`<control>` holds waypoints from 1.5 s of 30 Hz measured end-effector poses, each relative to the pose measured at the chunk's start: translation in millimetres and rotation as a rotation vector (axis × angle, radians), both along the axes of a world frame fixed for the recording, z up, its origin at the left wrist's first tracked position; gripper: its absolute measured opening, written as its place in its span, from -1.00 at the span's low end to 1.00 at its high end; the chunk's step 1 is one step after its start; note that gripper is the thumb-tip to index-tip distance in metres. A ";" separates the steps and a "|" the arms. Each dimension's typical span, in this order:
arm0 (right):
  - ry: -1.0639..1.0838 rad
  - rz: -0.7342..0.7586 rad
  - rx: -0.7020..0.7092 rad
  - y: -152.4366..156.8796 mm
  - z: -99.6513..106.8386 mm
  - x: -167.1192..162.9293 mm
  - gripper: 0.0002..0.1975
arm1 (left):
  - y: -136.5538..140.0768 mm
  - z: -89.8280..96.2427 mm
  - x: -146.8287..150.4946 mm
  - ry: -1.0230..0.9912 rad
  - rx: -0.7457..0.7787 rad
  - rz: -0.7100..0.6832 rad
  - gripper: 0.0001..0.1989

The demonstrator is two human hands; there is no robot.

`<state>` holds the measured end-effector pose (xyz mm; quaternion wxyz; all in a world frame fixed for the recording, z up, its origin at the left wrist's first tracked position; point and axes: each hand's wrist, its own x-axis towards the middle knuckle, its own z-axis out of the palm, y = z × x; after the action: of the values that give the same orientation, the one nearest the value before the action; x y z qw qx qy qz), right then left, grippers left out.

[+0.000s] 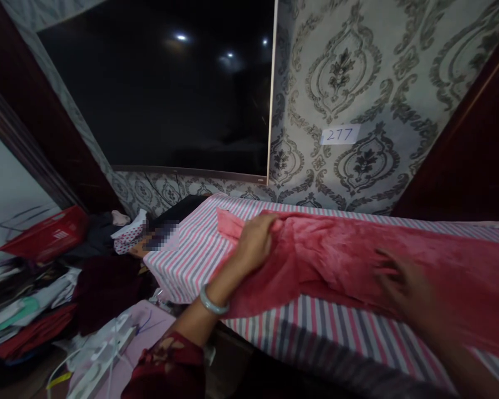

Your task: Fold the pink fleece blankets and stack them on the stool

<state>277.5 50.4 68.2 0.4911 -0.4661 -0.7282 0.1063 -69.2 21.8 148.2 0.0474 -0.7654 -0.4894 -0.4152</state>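
A red plush garment lies stretched out along a table covered by a striped cloth. Its near left part is bunched and folded, with a lighter pink-red edge showing beyond. My left hand, with a pale bangle at the wrist, is closed on the garment's left end, fingertips hidden in the fabric. Over the middle right of the garment is my right hand, its fingers apart and slightly blurred. I cannot tell whether it touches the fabric.
A large dark television hangs on the patterned wall, beside a paper label reading 277. At left are heaped clothes, a red basket and a white power strip with cords on a pink surface.
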 end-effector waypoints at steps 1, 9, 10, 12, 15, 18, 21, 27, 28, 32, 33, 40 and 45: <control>0.015 0.128 -0.031 1.8 1.6 -28.3 -0.52 | -7.5 -4.4 13.0 0.066 -0.036 -0.007 -0.58; 0.051 0.509 0.015 -5.9 -1.3 -154.2 -0.50 | -43.2 -38.8 42.9 0.138 -0.179 -0.056 -0.65; 0.073 0.503 -0.003 -5.7 -3.4 -154.8 -0.58 | -44.1 -41.0 39.8 0.113 -0.186 -0.071 -0.64; 0.104 0.488 -0.037 -6.1 -4.5 -152.8 -0.73 | -45.7 -44.4 30.7 0.085 -0.188 -0.115 -0.60; 0.142 0.462 -0.061 -9.9 2.7 -148.1 -0.80 | -47.8 -48.3 9.9 0.082 -0.204 -0.160 -0.55; 0.192 0.459 -0.101 -13.4 16.6 -145.7 -0.80 | -50.3 -51.1 -16.8 0.143 -0.231 -0.076 -0.50; 0.240 0.449 -0.110 -9.8 32.9 -147.3 -0.84 | -55.7 -50.4 -41.3 0.239 -0.253 0.056 -0.43; 0.308 0.431 -0.004 10.5 83.9 -166.5 -0.84 | -72.4 -41.0 -65.8 0.241 -0.180 0.171 -0.32; 0.315 0.436 0.025 13.1 95.5 -171.2 -0.85 | -74.5 -40.0 -68.4 0.215 -0.166 0.188 -0.34; 0.332 0.477 0.113 23.9 141.1 -190.8 -0.89 | -81.1 -38.3 -78.9 -0.023 -0.187 0.179 -0.68; 0.337 0.489 0.120 28.3 150.2 -196.2 -0.91 | -83.2 -37.9 -80.8 -0.096 -0.204 0.162 -0.76; 0.387 0.536 -0.013 83.1 180.6 -255.3 -0.90 | -96.3 -42.8 -79.2 -0.664 -0.391 -0.028 -0.73; 0.282 0.667 -0.048 91.8 159.4 -300.7 -0.53 | -83.8 -74.6 -80.3 -1.381 -0.447 -0.016 -0.56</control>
<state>-23.2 142.2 227.5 0.5141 -0.1950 -0.7625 0.3409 -149.4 -62.0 73.6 -0.4331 -0.3236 -0.4750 -0.6943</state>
